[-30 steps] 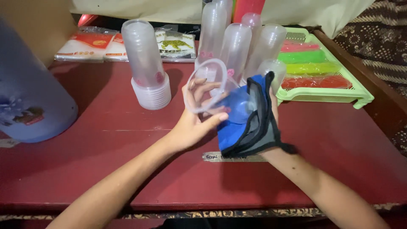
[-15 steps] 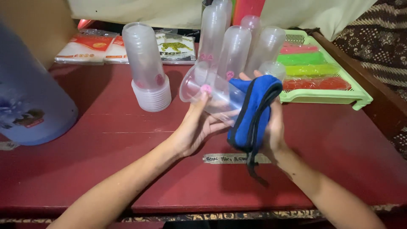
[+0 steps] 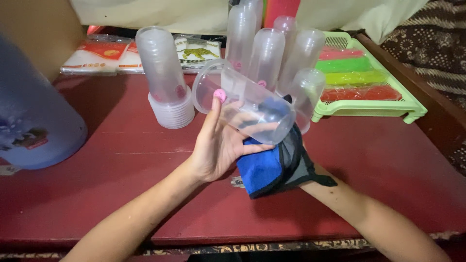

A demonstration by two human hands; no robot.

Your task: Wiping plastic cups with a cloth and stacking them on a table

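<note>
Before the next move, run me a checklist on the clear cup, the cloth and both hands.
1. Left hand grips the clear plastic cup: ok.
2. Cup lifted off the dark red wooden table, tilted on its side: ok.
3. Blue and grey cloth against the cup's base: ok.
4. Right hand's grip under the cloth: cannot tell, hidden.
5. Cup clear of the upright stacks of clear cups behind: cannot tell.

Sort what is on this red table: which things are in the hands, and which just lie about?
In hand:
- clear plastic cup, held on its side by the left hand
- blue and grey cloth, covering the right hand, under the cup

Lying about:
- stacks of clear plastic cups
- green plastic tray
- large blue water jug
- flat printed packets
</note>
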